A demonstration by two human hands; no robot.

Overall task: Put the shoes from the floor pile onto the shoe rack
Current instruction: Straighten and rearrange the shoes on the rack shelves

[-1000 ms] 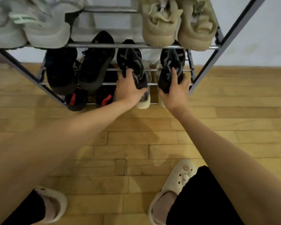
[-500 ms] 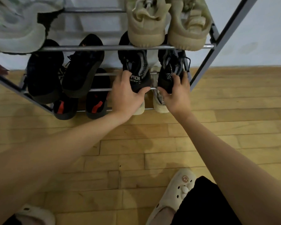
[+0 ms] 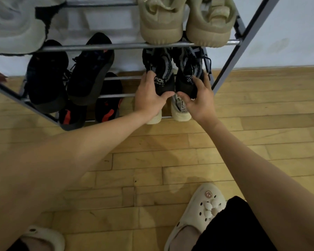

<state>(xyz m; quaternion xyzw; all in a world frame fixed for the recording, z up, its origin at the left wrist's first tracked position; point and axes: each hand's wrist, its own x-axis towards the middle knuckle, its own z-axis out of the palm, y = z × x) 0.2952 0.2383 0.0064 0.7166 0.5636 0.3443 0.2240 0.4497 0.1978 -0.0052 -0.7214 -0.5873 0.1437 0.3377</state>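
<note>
The two black sneakers [image 3: 172,73] sit toes-in on the middle tier of the shoe rack [image 3: 116,46], heels side by side so the pair fits its free right end, I reckon, my left hand [image 3: 149,98] and right hand [image 3: 198,102] each curled around a heel.

We see the grey metal shoe rack [image 3: 116,45] standing on the wooden plank floor [image 3: 170,160] against the pale wall [image 3: 288,29] at twelve o'clock. On its middle tier, the black knit sneaker pair [image 3: 176,73] sits at one o'clock, beside the black lace-up pair [image 3: 71,75] at eleven. Above rest the beige chunky sneakers [image 3: 185,20]; below, the cream sneakers [image 3: 180,111] right of the black shoes with red marks [image 3: 91,113]. Our left hand [image 3: 149,96] and right hand [image 3: 198,100] each grip a knit sneaker's heel.
</note>
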